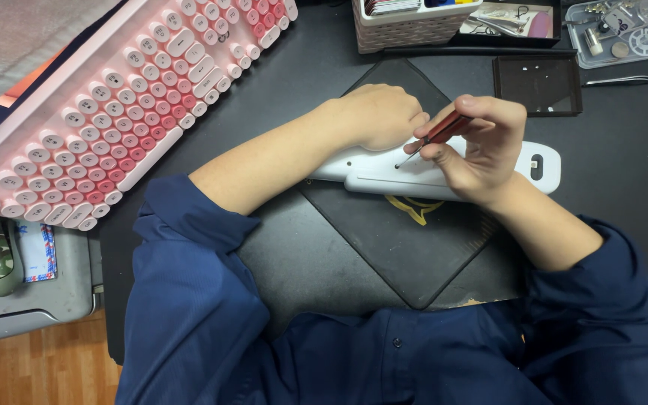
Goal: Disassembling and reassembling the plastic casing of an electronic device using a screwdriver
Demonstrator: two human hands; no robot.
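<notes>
screwdriver (435,139) with a red handle sits in your right hand (481,146), pinched between the thumb and the first fingers, so this hand is closed on it. its thin metal tip points down and left and touches the white casing (384,174) at a small hole. your left hand (380,116) is curled into a loose fist and rests on the upper edge of the casing, just beside the tip; i cannot tell if the fingers grip something under it. the two hands are close together, almost touching.

the casing is long and flat, with rounded ends, and has a small slot near its right end. it lies across a dark square mat (406,247) that is turned like a diamond, on the black desk (301,60).

to the left a pink keyboard (106,105) with round keys lies tilted, well apart from the hands. behind the hands stands a white woven basket (406,30), next to it a small dark tray (538,84), and at the far right a clear box (624,30) with small metal parts. both your sleeves (189,300) are dark blue and pushed up from the wrists.
</notes>
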